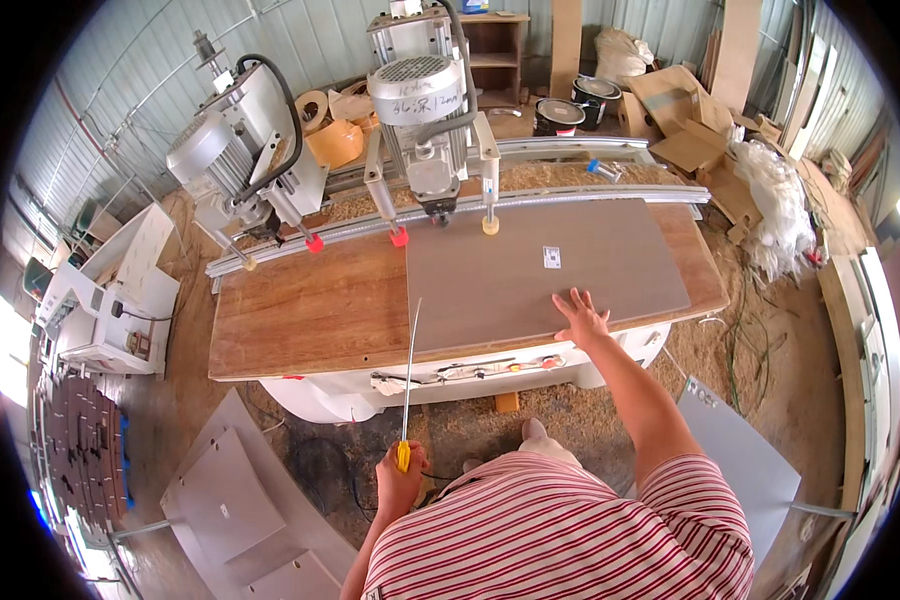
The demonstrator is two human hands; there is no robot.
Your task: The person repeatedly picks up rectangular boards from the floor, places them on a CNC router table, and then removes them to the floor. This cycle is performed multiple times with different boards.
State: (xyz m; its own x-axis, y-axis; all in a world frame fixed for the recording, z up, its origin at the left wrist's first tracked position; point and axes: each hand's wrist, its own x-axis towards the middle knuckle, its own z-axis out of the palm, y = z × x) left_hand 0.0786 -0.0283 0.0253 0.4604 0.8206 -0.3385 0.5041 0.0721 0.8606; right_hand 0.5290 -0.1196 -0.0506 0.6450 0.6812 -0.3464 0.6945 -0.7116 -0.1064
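Note:
My left hand (400,478) is closed around the yellow handle of a long thin metal rod (409,385). The rod points up and away, and its tip reaches the left edge of a grey-brown panel (490,280). I cannot make out exactly what kind of tool it is. On the panel's near right part my right hand (584,320) lies with fingers spread. A small white label (551,257) is stuck on the panel, which rests flat on a wooden worktop (310,312). No other thing is in my right hand.
Beyond the worktop stand two drilling heads, a left one (210,160) and a middle one (420,95), with red- and yellow-tipped clamps and a metal rail (570,198). Grey panels (232,500) lean at lower left and right (735,460). Cardboard (685,145), plastic wrap (770,205) and sawdust lie right.

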